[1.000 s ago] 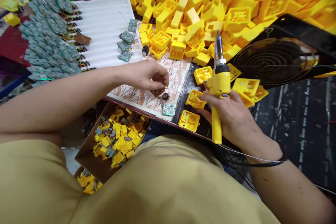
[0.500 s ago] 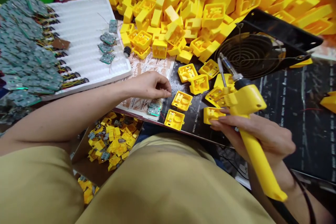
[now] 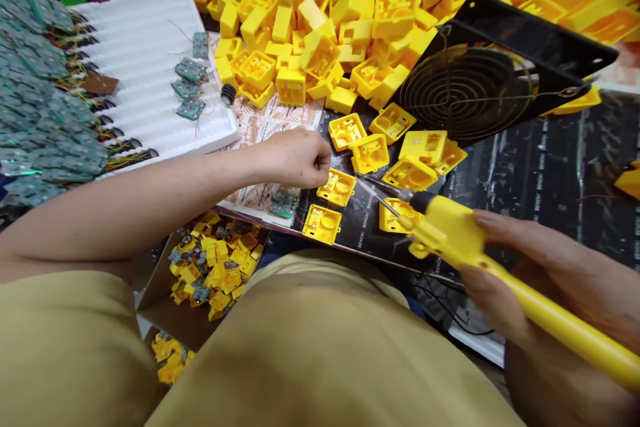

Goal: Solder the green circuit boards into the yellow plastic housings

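My right hand grips a yellow soldering iron. Its metal tip points left, toward an open yellow plastic housing on the black mat. My left hand rests with fingers curled at that housing's left edge; what it pinches is hidden. A second open yellow housing lies just in front, and a small green circuit board lies under the left hand on the printed sheet.
A large heap of yellow housings fills the back. A black fan with a wire grille leans at right. A white foam tray holds boards, with many green boards left. A cardboard box of assembled parts sits below the edge.
The soldering iron swung down from upright to nearly level, its tip now beside the housing near my left hand. My left hand shifted right off the printed sheet to the housing.
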The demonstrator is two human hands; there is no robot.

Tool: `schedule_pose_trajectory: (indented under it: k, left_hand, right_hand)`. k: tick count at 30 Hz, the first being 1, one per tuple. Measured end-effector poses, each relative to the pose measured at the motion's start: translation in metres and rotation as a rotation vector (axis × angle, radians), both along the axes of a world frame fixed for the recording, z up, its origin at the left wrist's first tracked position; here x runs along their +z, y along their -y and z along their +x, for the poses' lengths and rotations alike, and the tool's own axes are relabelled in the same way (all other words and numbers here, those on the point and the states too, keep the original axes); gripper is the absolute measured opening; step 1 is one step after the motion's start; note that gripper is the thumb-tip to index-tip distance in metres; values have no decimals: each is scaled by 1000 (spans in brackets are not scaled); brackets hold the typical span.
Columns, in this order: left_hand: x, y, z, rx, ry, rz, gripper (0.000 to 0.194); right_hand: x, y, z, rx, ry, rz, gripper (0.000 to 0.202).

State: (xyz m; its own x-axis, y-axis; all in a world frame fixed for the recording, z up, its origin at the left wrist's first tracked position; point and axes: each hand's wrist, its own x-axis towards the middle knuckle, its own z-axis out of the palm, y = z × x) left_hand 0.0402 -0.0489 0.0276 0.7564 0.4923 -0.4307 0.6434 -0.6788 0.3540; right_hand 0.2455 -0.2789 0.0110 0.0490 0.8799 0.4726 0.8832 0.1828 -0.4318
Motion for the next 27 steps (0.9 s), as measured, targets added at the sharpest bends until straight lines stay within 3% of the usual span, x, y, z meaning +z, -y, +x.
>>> schedule_pose_trajectory:
  k: [3,7,9,21,27]
  left_hand:
    - [2,-1,7,-36,-79,73,11]
    - [7,-5,10,-36,-165,-25,14]
    - [8,-8,11,-32,-177,-75,15]
    - [6,-15,23,53,-248,-157,13]
    - [4,-15,27,104,-278,-193,18]
  right_hand:
    - [-9,-8,-17,-26,-82,71,42]
    - [-6,-21,-24,195,-170,72,20]
    - [-3,-26,-24,240,-131,63,7]
    - [4,-36,-27,357,88,132,19]
    - [14,-19,-23,162,-28,-23,12]
